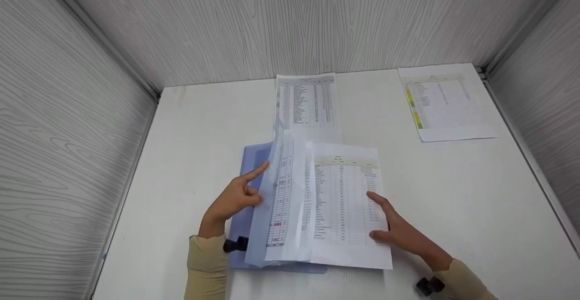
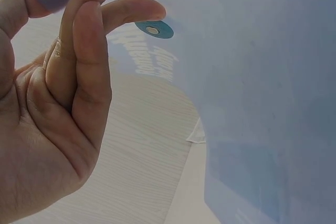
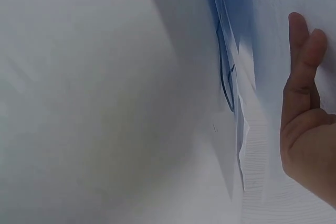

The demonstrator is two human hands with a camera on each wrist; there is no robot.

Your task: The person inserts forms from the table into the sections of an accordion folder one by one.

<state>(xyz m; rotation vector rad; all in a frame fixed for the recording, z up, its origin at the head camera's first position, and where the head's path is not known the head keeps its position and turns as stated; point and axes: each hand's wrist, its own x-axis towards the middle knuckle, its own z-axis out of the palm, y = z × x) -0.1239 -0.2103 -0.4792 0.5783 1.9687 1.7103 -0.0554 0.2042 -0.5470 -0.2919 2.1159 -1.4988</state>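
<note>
In the head view a translucent blue plastic document folder (image 1: pixel 235 245) lies on the table, its cover (image 1: pixel 260 232) raised. White printed sheets (image 1: pixel 344 209) with tables are inside it and at its right side. My left hand (image 1: pixel 233 198) is at the raised cover, index finger extended against it. In the left wrist view, its other fingers are partly bent beside the cover, near a teal snap button (image 2: pixel 152 30). At the sheets' right edge, my right hand (image 1: pixel 398 229) rests with thumb and index finger spread on the paper. Extended fingers (image 3: pixel 302 72) show in the right wrist view.
Behind the folder lies another printed sheet (image 1: pixel 308 103), partly covered by it. A paper with yellow and green marks (image 1: pixel 446 105) lies at the far right of the white table (image 1: pixel 195 123). Grey wood-grain panels (image 1: pixel 226 28) enclose the back and sides.
</note>
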